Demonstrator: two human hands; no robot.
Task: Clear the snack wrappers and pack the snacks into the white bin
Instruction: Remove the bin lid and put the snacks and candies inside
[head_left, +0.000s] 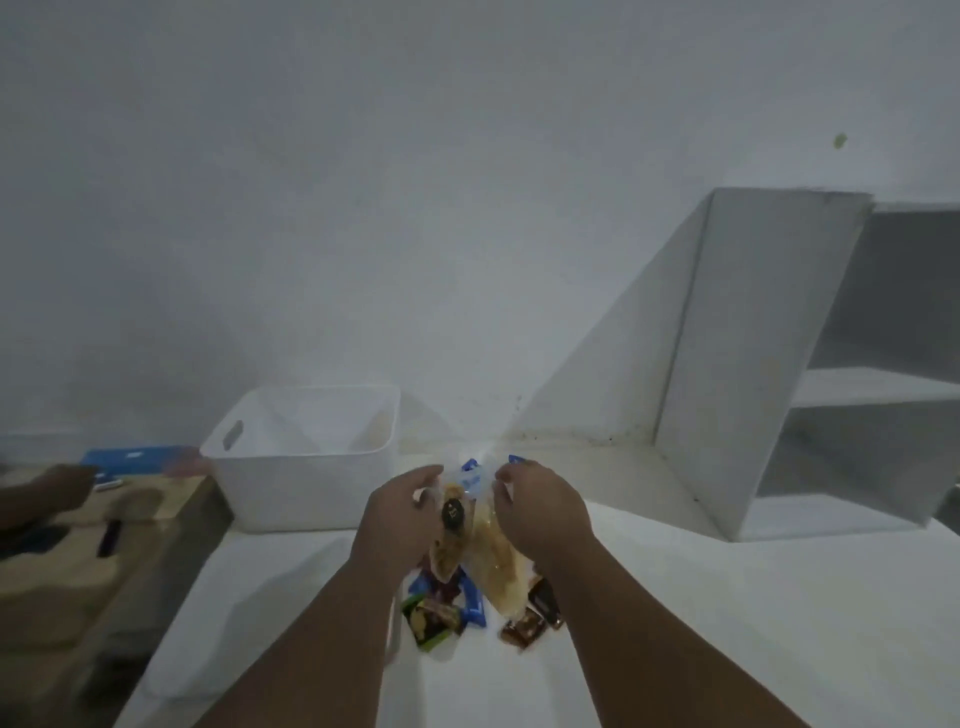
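Observation:
My left hand (397, 512) and my right hand (540, 506) both grip the top of a clear snack bag (480, 540) with tan snacks inside and blue print at its top. The bag is lifted above a small pile of wrapped snacks on the white table (675, 623): a green packet (426, 623), a blue packet (475, 608) and brown packets (535, 616). The white bin (306, 457) with a handle slot stands on the table to the left of my hands, close to the wall; its inside looks bare.
A white shelf unit (779, 364) stands at the right against the wall. Left of the table is a wooden surface (78, 561) with a blue box (135, 460) and small dark items. Another person's hand (57, 488) reaches over that surface.

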